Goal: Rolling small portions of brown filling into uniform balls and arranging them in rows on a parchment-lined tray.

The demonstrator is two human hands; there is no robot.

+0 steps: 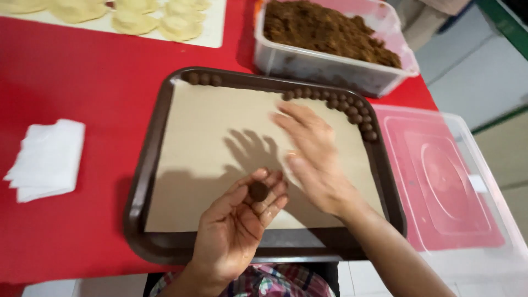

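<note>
One ball — on left grip fingertips.

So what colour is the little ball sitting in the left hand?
Dark brown; the ball rests on the open left hand, seen in the head view.

Tablecloth bright red, plain. Tray dark brown w/ tan paper liner. Small balls along far and right rim dark brown, same as ball on left hand. Far right tub clear plastic, filling reddish brown. Lid at right clear, red showing through. Napkins at left white. Far left dough pieces pale yellow on cream board. Near edge, cloth plaid, approx. pink, purple, green; blurry.
</note>
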